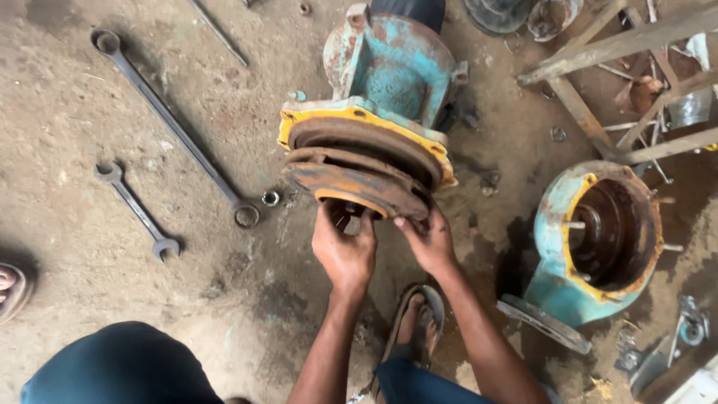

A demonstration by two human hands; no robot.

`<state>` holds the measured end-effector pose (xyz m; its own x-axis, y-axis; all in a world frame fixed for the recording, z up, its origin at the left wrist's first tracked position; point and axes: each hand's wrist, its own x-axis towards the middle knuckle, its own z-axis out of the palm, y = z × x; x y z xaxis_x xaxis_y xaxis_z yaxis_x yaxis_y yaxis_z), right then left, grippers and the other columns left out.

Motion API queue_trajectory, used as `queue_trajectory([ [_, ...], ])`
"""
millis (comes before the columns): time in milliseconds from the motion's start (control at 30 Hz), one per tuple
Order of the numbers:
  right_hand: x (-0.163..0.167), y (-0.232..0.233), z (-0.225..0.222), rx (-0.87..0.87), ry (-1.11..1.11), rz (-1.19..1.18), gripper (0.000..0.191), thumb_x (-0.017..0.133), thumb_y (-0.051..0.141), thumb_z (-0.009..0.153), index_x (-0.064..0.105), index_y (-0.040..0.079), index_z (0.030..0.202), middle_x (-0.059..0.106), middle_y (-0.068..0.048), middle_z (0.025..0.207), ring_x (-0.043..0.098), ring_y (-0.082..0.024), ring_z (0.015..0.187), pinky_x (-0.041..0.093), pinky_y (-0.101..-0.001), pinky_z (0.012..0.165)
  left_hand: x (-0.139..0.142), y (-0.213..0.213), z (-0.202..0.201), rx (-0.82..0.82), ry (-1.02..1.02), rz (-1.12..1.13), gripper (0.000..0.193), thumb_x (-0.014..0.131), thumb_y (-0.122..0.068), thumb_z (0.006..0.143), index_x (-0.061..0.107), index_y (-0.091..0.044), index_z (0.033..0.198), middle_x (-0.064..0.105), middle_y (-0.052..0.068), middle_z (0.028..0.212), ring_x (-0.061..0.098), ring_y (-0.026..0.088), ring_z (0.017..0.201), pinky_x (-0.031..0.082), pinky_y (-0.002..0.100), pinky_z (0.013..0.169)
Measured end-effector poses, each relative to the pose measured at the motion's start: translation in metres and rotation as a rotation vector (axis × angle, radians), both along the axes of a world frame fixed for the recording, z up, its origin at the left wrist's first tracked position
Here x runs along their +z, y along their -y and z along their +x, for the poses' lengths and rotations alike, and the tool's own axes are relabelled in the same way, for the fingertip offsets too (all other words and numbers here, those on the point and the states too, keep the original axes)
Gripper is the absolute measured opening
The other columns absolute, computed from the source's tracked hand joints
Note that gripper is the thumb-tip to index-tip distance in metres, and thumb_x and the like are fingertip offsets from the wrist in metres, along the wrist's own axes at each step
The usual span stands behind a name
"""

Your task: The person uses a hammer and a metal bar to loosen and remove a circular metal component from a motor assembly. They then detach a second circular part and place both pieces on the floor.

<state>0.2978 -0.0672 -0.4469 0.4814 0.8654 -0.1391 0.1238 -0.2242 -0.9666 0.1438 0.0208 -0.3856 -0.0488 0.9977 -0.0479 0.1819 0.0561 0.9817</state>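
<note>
The floor is bare, dirty ground, brown and grey, with dark oily patches near the middle. It looks like a work yard or a repair shop.

In the middle of the floor stands a big pump body, painted blue-green with lots of rust. At its front is a yellow-edged ring, and a rusty round disc sits against that ring, tilted toward the person.

The left hand holds the bottom edge of the disc, with its fingers curled up around the rim. The right hand is just beside it, and its grip is also closed on the lower edge of the disc, thumb on the front. The two hands are close together but do not touch.

To the left lie two tools. A long ring spanner stretches across the floor, and a short spanner lies near it. A small metal nut sits by the end of the long one.

To the right, a second pump housing lies on its side, blue-green with a yellow rim and a dark rusty hollow. Behind it stands a frame of rusty metal bars.

The person's foot in a sandal rests on the floor under the arms, and a knee in blue cloth shows at the bottom left.
</note>
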Motion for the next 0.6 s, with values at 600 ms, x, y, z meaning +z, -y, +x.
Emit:
queue_trajectory([
  [600,0.006,-0.002,0.002,0.034,-0.034,-0.022,0.065,0.075,0.008,0.093,0.044,-0.002,0.149,0.062,-0.013,0.139,0.061,-0.020,0.129,0.050,-0.0352,0.110,0.017,-0.016,-0.013,-0.043,-0.066,-0.273,0.038,0.090,-0.014,0.072,0.071,0.005,0.097,0.080,0.015,0.089,0.080,0.021,0.082,0.063,0.032,0.079],
])
